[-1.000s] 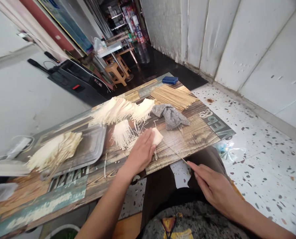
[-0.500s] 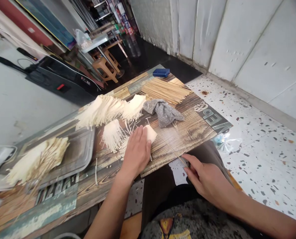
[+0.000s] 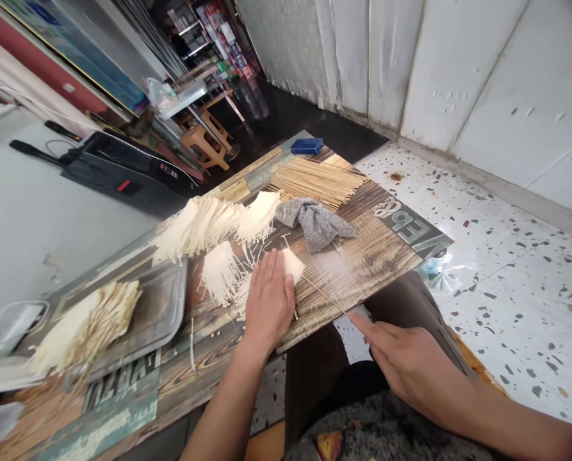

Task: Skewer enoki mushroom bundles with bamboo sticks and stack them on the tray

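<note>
My left hand [image 3: 270, 298] lies flat, fingers stretched out, on a bunch of enoki mushrooms [image 3: 293, 266] on the wooden table. My right hand [image 3: 401, 358], at the table's near edge, pinches a thin wooden skewer [image 3: 326, 298]. The skewer's far end meets the base of that bunch; whether it has gone in I cannot tell. Left of my left hand lies another enoki bunch [image 3: 221, 272]. Behind it sits a long row of enoki bunches [image 3: 204, 224]. A pile of loose skewers [image 3: 317, 182] lies toward the far corner.
A crumpled grey cloth [image 3: 317, 224] lies just beyond my left hand. Skewered enoki [image 3: 91, 323] rest on a clear plastic tray [image 3: 175, 320] at the left. A blue box [image 3: 307, 146] stands at the far corner. A black speaker-like device [image 3: 127, 169] leans by the wall.
The skewer in my right hand has moved toward the enoki, so its far end now meets the bunch's base. My left hand stays flat on the bunch. The camera view has shifted.
</note>
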